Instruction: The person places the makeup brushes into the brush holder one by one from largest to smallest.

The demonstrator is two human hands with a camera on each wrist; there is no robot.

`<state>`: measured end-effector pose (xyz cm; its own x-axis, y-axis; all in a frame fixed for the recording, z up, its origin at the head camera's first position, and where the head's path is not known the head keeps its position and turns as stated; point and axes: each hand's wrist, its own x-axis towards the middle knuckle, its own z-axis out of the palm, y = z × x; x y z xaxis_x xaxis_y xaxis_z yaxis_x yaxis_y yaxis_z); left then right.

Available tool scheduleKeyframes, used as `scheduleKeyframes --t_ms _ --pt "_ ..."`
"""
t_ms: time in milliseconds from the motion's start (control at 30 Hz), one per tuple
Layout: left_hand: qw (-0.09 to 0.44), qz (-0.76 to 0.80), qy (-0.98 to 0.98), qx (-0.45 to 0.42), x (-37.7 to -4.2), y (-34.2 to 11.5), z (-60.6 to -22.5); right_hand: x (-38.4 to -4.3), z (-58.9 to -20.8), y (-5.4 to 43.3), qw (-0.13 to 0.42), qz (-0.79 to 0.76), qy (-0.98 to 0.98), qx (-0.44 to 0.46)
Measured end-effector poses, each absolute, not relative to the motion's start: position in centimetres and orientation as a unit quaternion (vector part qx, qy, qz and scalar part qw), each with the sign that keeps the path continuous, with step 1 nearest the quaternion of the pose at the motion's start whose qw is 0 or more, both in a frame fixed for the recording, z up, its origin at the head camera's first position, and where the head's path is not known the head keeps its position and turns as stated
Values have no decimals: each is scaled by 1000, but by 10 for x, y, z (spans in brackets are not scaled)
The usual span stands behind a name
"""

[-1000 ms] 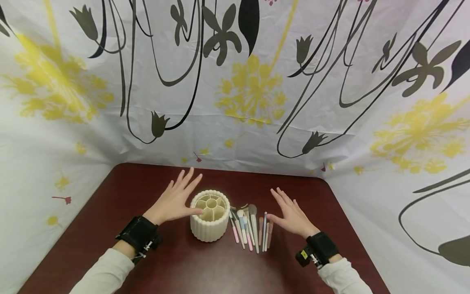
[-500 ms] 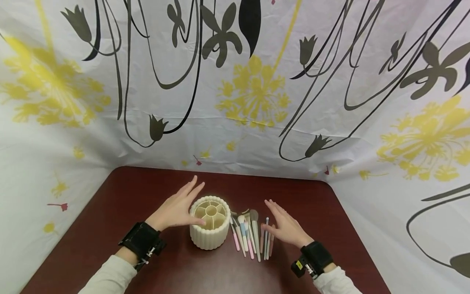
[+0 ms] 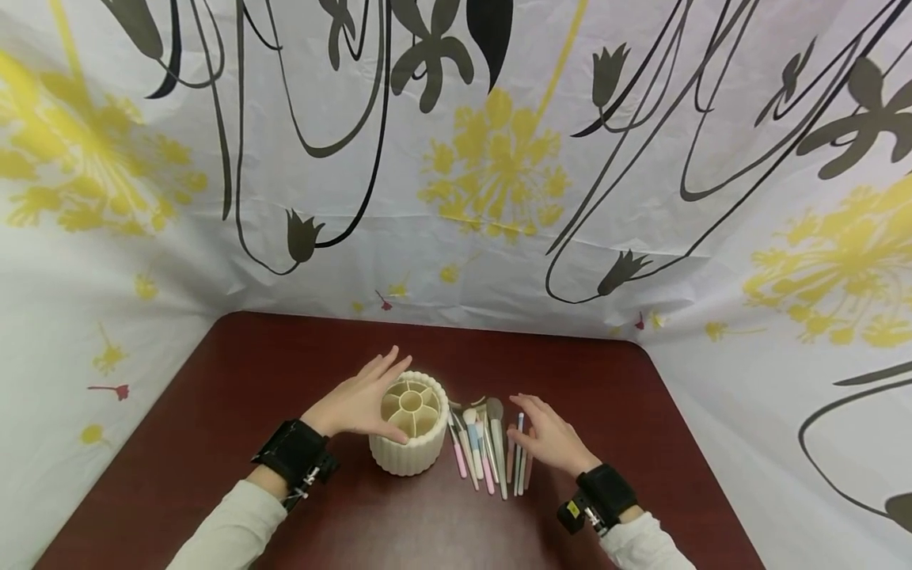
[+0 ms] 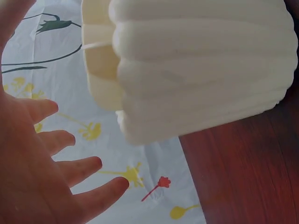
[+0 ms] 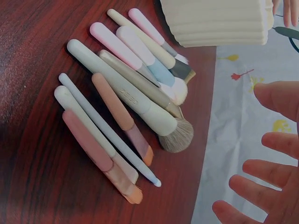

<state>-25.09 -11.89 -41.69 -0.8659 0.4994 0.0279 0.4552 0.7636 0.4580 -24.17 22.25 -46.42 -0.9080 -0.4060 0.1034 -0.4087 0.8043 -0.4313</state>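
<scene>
A cream, ribbed round brush holder with divided compartments stands on the table, its side filling much of the left wrist view. My left hand is spread above its left rim, thumb over the near edge and fingers toward the back; the left wrist view shows a gap between fingers and holder. Right of the holder lie several makeup brushes, side by side, with pink, white, grey and brown handles, bristles pointing away from me. Over the rightmost brushes hovers my right hand, fingers loosely extended, holding nothing.
The dark red wooden table has rounded far corners. A white curtain with yellow flowers and dark stems hangs close behind and along both sides of it.
My left hand has moved right, further over the brush holder's rim. My right hand has shifted slightly left and lower over the brushes, its fingers a little more bent. Holder and brushes lie as before.
</scene>
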Motion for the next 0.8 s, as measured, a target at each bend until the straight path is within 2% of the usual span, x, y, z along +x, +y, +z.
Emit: scheduleKeyframes --t_ms 367,800 --pt "92 254 932 240 -253 -110 -424 -243 -484 214 -15 271 -942 199" --pt "110 263 933 221 -259 -103 -437 -252 -506 209 -20 293 -932 214"
